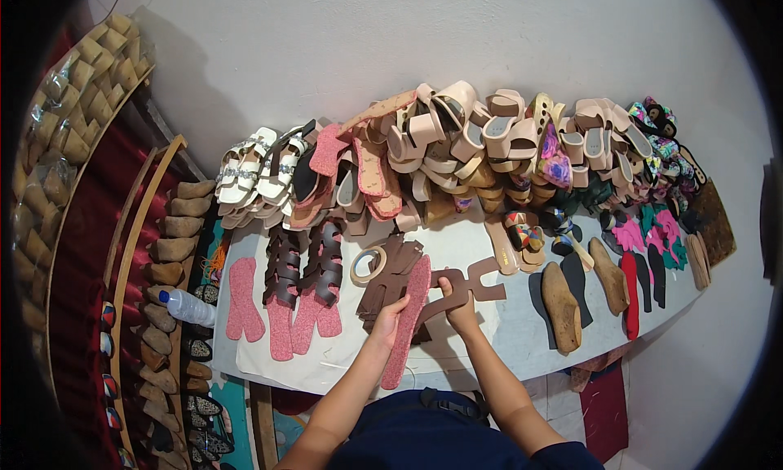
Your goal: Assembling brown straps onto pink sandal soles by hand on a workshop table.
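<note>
My left hand (pixel 387 321) is closed around a long pink speckled insole (pixel 410 319), held on a slant above the table's front edge. Beside it, my right hand (pixel 462 313) grips a dark brown cut-out sandal upper (pixel 457 284) with open slots, its near part passing behind the insole. Just behind my hands lies a pile of similar brown uppers (pixel 395 268), and a roll of tape (pixel 357 275) rests against that pile. To the left, brown woven strap uppers (pixel 282 262) sit on pink insoles (pixel 280 331); another pair of pink insoles (pixel 244 299) lies farther left.
Finished sandals (pixel 506 127) are heaped along the wall at the back. Wooden shoe lasts (pixel 561 307), dark soles and coloured scraps (pixel 628 233) spread over the right side. A water bottle (pixel 192 308) and a rack of lasts (pixel 174 250) stand at the left.
</note>
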Motion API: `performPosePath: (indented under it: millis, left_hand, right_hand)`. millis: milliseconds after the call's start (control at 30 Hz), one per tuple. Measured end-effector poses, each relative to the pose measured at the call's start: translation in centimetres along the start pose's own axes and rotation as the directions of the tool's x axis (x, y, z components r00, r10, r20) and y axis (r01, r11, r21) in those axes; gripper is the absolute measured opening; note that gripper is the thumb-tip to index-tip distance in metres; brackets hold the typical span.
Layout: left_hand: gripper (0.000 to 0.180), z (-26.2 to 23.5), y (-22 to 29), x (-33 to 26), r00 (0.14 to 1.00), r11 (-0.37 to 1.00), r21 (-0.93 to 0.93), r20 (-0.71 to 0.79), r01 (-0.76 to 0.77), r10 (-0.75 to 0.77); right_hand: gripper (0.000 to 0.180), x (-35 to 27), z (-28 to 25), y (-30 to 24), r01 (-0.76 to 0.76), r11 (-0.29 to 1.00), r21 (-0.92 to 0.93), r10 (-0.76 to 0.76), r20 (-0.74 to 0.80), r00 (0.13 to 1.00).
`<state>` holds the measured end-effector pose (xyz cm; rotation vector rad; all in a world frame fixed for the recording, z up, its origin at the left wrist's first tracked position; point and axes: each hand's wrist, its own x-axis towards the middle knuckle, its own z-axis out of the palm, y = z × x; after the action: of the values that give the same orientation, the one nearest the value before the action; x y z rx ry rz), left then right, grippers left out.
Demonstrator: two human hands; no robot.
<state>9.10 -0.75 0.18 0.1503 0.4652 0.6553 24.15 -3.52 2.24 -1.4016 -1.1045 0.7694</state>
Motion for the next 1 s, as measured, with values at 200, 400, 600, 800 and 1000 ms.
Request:
performPosePath:
  millis: [200, 400, 600, 800, 1000]
  left_hand:
    - [0.017, 0.6, -0.2, -0.3, 0.998, 0.997, -0.054, -0.021, 0.055, -0.056]
    - [0.014, -0.2, -0.3, -0.1, 0.999, 0.989, -0.140, 0.022, 0.043, -0.041]
    - [0.020, -1.0, 0.1, -0.1, 0.994, 0.995, 0.070, -0.089, -0.064, 0.070]
    - [0.024, 0.2, -0.1, -0.9, 0.896, 0.846, 0.392, -0.105, -0.361, 0.432]
    - [0.022, -0.6, 0.0, -0.1, 0.826, 0.672, 0.588, -0.011, -0.450, 0.563]
  right_hand:
    - [0.035, -0.2, 0.4, -0.3, 0.051, 0.998, 0.031, -0.050, -0.026, 0.998]
    - [0.031, -0.1, 0.5, 0.8, -0.025, 0.994, 0.105, 0.024, 0.008, 1.000]
    - [0.027, 0.2, 0.3, -0.6, 0.008, 1.000, 0.002, -0.008, 0.000, 1.000]
    - [0.027, 0.7, -0.1, -0.7, -0.224, 0.936, 0.270, 0.227, 0.020, 0.974]
    - [0.024, 1.3, -0.1, -0.7, -0.164, 0.968, 0.191, 0.156, 0.053, 0.986]
